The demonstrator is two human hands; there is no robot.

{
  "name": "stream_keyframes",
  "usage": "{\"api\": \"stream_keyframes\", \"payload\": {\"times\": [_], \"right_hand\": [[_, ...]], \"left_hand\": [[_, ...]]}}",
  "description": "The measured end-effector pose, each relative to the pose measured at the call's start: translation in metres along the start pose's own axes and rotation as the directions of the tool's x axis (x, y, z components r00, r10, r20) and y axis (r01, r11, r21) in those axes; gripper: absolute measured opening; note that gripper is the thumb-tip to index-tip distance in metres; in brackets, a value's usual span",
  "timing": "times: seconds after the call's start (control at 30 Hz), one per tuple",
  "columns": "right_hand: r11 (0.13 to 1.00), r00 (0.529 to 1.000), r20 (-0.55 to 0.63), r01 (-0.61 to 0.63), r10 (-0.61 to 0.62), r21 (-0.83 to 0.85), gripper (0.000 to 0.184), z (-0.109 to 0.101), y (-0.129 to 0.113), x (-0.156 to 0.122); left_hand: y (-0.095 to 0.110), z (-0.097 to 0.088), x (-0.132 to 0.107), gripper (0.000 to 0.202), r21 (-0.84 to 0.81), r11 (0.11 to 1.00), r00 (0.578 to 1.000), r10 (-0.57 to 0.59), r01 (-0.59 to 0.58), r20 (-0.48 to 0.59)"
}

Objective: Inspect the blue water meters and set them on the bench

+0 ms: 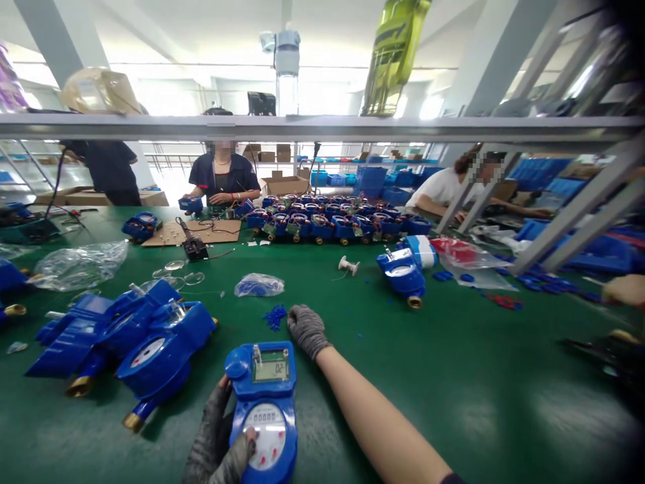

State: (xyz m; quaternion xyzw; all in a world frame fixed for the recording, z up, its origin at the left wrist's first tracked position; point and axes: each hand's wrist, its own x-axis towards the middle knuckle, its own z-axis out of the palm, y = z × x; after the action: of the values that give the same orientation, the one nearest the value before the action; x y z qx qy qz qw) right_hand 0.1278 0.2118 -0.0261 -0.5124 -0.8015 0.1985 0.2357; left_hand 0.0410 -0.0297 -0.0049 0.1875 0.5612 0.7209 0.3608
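A blue water meter [265,403] with a small lit display and a round dial lies on the green table [453,376] right in front of me. My left hand [222,440], in a grey glove, grips its left side, thumb on the dial face. My right hand [306,329], also gloved, reaches forward with its fingers curled down near a heap of tiny blue parts [275,316]. What its fingertips hold, if anything, is hidden. A small plastic bag of blue parts [259,285] lies just beyond.
Several blue meters [136,336] lie at my left, one more [406,272] at centre right, and a long row [327,225] at the far edge. Clear bags [78,265], cardboard [201,232], a white spool [349,266] and co-workers across the table. A metal rail [322,126] runs overhead.
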Motion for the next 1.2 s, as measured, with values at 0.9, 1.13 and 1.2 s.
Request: {"api": "stream_keyframes", "payload": {"times": [0.9,1.13,1.2], "right_hand": [[0.909,0.917,-0.045,0.383,-0.395,-0.163,0.014,-0.057,0.002,-0.113],[0.926,0.974,-0.034,0.222,-0.222,0.306,0.024,-0.050,0.027,-0.112],[0.832,0.985,0.153,-0.013,-0.086,0.554,0.024,-0.057,0.019,-0.104]], "left_hand": [[0.027,0.019,0.009,0.075,0.015,0.992,0.984,-0.127,0.126,0.124],[0.009,0.016,0.017,0.071,-0.214,0.971,0.973,-0.059,0.108,0.223],[0.006,0.015,0.018,0.072,-0.235,0.966,0.969,-0.050,0.108,0.241]]}}
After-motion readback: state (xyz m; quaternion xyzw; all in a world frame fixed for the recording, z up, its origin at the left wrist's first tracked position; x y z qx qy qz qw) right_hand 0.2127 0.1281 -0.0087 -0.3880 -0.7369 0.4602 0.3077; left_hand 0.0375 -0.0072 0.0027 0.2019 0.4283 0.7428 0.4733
